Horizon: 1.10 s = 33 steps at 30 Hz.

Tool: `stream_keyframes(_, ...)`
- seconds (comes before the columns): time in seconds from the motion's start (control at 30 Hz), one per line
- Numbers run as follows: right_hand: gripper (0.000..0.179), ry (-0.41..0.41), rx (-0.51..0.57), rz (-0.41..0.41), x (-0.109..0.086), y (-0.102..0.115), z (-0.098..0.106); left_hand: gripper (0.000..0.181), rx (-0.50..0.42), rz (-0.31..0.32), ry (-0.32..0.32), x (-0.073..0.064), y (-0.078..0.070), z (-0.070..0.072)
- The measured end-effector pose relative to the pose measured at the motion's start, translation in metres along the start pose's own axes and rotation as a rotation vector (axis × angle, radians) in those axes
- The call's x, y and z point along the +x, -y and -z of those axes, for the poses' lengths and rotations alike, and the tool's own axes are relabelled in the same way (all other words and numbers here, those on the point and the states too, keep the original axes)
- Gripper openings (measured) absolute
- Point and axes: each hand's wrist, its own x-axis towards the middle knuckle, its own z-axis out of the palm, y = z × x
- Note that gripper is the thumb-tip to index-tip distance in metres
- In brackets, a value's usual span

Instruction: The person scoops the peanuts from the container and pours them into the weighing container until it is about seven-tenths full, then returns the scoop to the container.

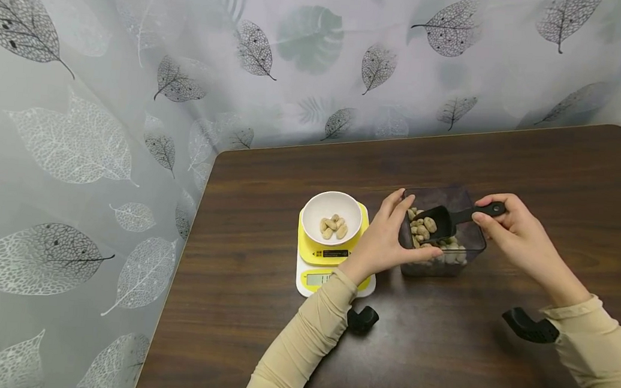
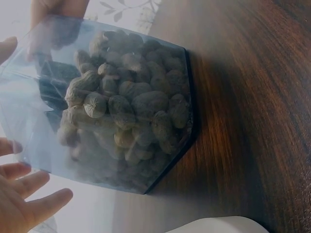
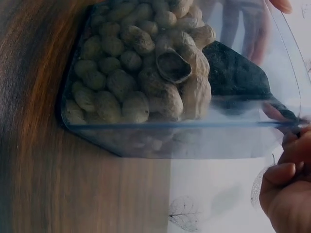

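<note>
A clear dark-tinted plastic container (image 1: 437,266), partly filled with unshelled peanuts (image 2: 131,102), stands on the table. My left hand (image 1: 386,235) is spread across its left side, thumb along the front rim and fingertips at the back-left corner. My right hand (image 1: 519,229) pinches the handle of a black scoop (image 1: 444,221) at the container's right rim. The scoop's head is tilted inside, touching or close against the peanuts; its bowl looks dark, with peanuts beside its edge. Left of the container, a white bowl (image 1: 320,210) holds several peanuts on a yellow-and-white kitchen scale (image 1: 306,251).
My left forearm partly covers the scale's display, whose reading is not clear. Black wrist camera mounts (image 1: 362,319) hang under both wrists. The dark wood table (image 1: 254,226) meets a leaf-patterned curtain (image 1: 306,97) at its back and left.
</note>
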Motion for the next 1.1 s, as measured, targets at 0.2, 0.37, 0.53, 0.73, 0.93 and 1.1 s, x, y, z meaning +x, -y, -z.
stream_keyframes(0.2, 0.027, -0.063, -0.019, -0.047, 0.001, -0.001, -0.005, 0.095, -0.001, 0.001, 0.005, -0.001, -0.001, -0.001)
stream_keyframes(0.37, 0.021, -0.073, 0.008, -0.031, 0.0, -0.001, -0.006, 0.095, 0.001, 0.003, 0.0, 0.0, -0.001, 0.0)
stream_keyframes(0.53, 0.018, -0.035, 0.032, -0.016, -0.003, -0.003, -0.006, 0.095, 0.005, 0.0, 0.002, 0.001, -0.001, 0.001)
stream_keyframes(0.73, 0.029, -0.002, 0.077, 0.09, -0.008, -0.008, -0.006, 0.096, -0.005, -0.004, 0.002, 0.001, 0.0, 0.002)
stream_keyframes(0.93, 0.031, -0.015, 0.109, 0.094, -0.01, -0.01, -0.007, 0.096, -0.003, -0.004, 0.0, 0.001, -0.001, 0.0)
stream_keyframes(1.1, 0.024, -0.044, 0.108, 0.027, -0.007, -0.009, -0.009, 0.097, -0.004, -0.007, -0.005, 0.001, 0.0, -0.002)
